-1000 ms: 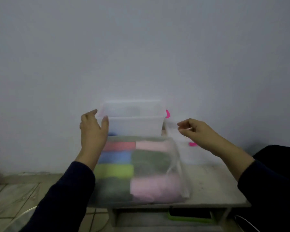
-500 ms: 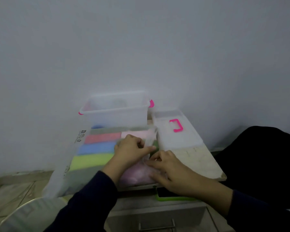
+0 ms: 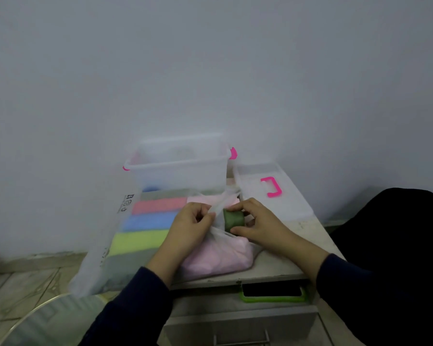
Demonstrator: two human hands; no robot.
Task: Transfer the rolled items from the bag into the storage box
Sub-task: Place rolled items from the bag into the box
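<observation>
My right hand (image 3: pixel 258 224) grasps the green roll (image 3: pixel 233 219) at the bag (image 3: pixel 140 236) mouth, its long axis pointing left into the bag. My left hand (image 3: pixel 193 227) pinches the bag's edge. The storage box (image 3: pixel 180 168) stands just behind on the desk (image 3: pixel 280 265).

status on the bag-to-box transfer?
Done: lid is off, storage box open, apparently still empty. In hand: left hand holds the bag mouth, right hand grips a dark green roll. Left: the pink, blue, lime, grey rolls remain bagged.
</observation>
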